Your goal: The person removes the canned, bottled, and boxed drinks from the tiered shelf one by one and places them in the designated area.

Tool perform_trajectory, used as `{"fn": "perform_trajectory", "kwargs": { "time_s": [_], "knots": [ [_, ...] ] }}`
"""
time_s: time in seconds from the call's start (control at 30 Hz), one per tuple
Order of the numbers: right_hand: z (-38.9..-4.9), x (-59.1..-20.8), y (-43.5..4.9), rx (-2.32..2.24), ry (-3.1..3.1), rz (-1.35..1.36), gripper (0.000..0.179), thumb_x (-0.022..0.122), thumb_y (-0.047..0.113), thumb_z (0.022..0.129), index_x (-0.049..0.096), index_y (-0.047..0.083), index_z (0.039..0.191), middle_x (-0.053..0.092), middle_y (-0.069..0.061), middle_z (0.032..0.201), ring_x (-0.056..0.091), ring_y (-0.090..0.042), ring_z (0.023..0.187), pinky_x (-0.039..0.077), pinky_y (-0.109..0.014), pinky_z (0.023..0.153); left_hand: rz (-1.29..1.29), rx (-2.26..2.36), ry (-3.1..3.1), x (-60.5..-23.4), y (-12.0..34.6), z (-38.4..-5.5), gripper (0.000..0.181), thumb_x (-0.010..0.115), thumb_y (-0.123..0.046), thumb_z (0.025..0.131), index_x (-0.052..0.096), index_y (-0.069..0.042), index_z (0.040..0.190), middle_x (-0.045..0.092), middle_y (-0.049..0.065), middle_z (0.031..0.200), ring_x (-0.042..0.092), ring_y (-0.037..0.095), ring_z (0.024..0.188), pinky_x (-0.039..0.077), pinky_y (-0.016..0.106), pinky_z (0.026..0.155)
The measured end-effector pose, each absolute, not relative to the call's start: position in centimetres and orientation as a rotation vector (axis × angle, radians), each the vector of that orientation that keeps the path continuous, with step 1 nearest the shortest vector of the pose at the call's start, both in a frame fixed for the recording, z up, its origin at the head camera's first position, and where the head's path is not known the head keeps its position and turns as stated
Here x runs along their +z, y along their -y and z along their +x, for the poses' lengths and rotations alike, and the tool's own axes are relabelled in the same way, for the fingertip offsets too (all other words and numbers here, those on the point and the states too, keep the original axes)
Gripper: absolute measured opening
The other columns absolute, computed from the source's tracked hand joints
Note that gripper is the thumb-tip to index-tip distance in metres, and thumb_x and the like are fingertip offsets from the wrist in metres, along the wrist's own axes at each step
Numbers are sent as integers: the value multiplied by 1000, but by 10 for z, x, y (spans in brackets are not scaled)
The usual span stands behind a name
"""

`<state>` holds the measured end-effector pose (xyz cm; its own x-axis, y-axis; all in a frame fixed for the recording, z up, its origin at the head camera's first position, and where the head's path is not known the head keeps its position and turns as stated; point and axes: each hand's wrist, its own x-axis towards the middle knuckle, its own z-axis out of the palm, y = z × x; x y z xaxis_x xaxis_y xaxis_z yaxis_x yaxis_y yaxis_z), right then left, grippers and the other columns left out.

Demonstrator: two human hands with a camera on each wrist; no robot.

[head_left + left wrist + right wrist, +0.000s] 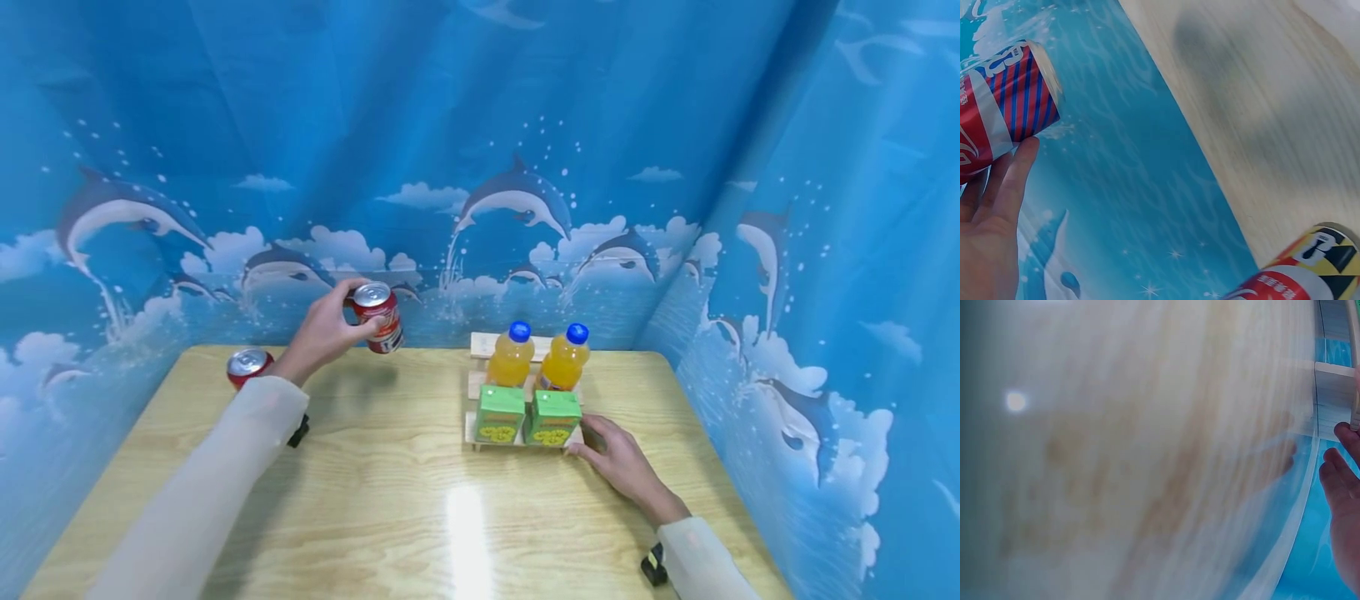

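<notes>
My left hand grips a red soda can by its side, raised over the far edge of the table. Its striped base end shows in the left wrist view, with fingers along the side. A second soda can stands on the table behind the left forearm, partly hidden by it. On the right, my right hand holds the front right corner of a small tiered wooden rack, thumb at the front edge. The rack carries two green juice boxes in front and two orange drink bottles with blue caps behind.
The light wooden table meets a blue dolphin-print curtain at the back and sides. A glare streak lies across the table's front middle.
</notes>
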<state>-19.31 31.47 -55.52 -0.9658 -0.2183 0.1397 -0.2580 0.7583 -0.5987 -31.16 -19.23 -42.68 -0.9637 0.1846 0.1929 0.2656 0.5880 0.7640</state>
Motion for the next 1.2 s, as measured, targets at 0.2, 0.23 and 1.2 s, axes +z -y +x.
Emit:
{"fn": "perform_trajectory", "kwargs": {
  "time_s": [0.2, 0.23, 1.2],
  "knots": [
    [-193, -554, -314, 1001, 2898, 378, 62, 83, 34, 97, 64, 6, 149, 65, -20, 152, 60, -44, 143, 48, -65, 119, -350, -1320, 2719, -431, 203, -304, 73, 76, -29, 103, 40, -6, 162, 56, 24, 153, 58, 43, 134, 56, 64, 106],
    [-193, -554, -314, 1000, 2899, 379, 62, 83, 33, 97, 64, 6, 149, 65, -20, 152, 60, -44, 143, 48, -65, 119, -343, -1322, 2722, -432, 204, -303, 74, 76, -29, 103, 40, -6, 162, 56, 25, 153, 58, 43, 133, 56, 64, 106],
    [-193, -551, -315, 1001, 2926, 362, 65, 81, 36, 99, 61, 4, 152, 63, -21, 154, 58, -45, 145, 46, -65, 120, 39, -1297, 2723, -468, 229, -267, 83, 74, -33, 104, 31, -2, 167, 48, 31, 162, 50, 51, 147, 45, 71, 118]
  ]
}}
